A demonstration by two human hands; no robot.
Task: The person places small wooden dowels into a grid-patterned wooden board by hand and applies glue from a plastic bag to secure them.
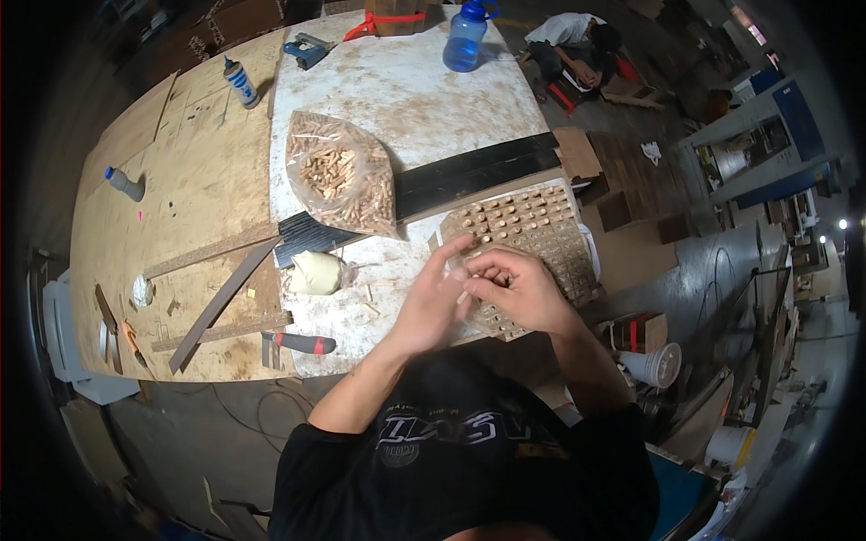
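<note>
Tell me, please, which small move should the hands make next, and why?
Probably press the small piece held between both hands into a free hole of the wooden board. The left hand and right hand meet just over its near edge, many dowels already stand in it, and the bag of dowels lies close by.

hands hide wood panel's near edge.

free: bare white tabletop beyond clear plastic bag of wooden dowels | blocked ahead: long black board, dowel-studded wooden panel | left: cream glue bottle, red-handled tool
</note>
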